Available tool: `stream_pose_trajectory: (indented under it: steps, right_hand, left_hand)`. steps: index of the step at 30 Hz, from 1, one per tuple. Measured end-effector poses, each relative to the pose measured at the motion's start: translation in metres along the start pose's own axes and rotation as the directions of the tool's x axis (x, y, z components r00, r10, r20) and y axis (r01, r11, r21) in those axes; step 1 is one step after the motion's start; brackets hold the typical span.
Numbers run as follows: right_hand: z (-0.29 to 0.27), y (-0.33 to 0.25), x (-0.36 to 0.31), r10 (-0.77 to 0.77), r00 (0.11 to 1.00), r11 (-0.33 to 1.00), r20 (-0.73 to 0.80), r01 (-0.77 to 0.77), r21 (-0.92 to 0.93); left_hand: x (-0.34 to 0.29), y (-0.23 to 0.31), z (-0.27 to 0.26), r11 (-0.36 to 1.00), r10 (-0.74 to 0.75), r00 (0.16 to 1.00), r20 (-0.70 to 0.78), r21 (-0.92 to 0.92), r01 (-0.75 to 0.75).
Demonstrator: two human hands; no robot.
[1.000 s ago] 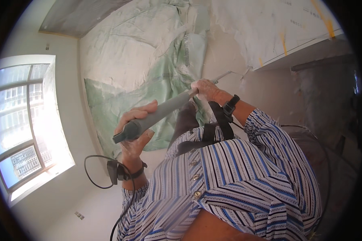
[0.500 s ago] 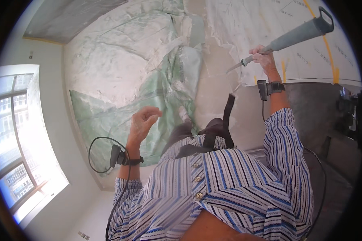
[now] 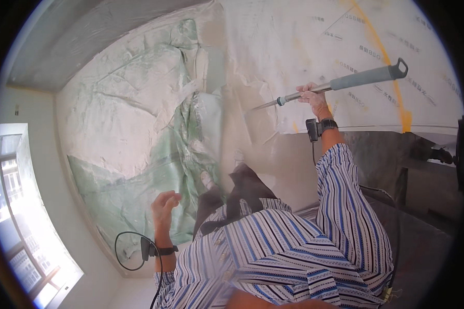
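Note:
My right hand (image 3: 313,99) is raised at the upper right and grips a long scraper tool (image 3: 345,82) with a grey padded handle and a thin metal blade. The blade tip points left at the white papered wall (image 3: 294,41). My left hand (image 3: 163,207) hangs at the lower left with fingers loosely curled and apart, holding nothing. It is in front of crumpled white and pale green sheeting (image 3: 139,129). Both wrists wear black bands with cables.
A bright window (image 3: 15,216) fills the lower left. A dark grey panel (image 3: 397,154) runs below the white wall at the right. An orange streak (image 3: 392,82) crosses the wall. My striped shirt (image 3: 294,247) fills the lower middle.
A second ago both hands held the scraper in front of me. My left hand let go and dropped low; my right hand swung the tool up to the right against the wall.

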State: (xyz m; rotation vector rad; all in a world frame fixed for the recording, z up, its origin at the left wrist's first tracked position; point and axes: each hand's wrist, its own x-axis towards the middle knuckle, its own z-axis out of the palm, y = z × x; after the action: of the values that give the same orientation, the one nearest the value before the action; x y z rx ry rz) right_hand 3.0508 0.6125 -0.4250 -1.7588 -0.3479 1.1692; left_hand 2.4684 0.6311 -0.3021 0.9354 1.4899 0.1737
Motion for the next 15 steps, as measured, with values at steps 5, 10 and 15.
stream_pose_trajectory:
  steps: [5, 10, 15]
  right_hand:
    - [-0.028, 0.024, 0.088, 0.002, 1.0, 0.999, 0.03, -0.003, 0.032]
    - [-0.016, 0.041, 0.127, 0.02, 1.0, 0.998, 0.016, -0.019, -0.062]
    - [0.012, 0.078, 0.13, 0.102, 0.99, 0.984, -0.098, -0.115, -0.136]
  left_hand:
    - [0.073, -0.001, 0.048, 1.0, -0.004, 0.999, -0.054, -0.028, 0.003]
    - [0.1, -0.053, 0.032, 0.996, -0.053, 0.995, -0.082, -0.081, 0.046]
    - [0.097, -0.115, 0.013, 0.971, -0.124, 0.982, -0.141, -0.219, 0.092]
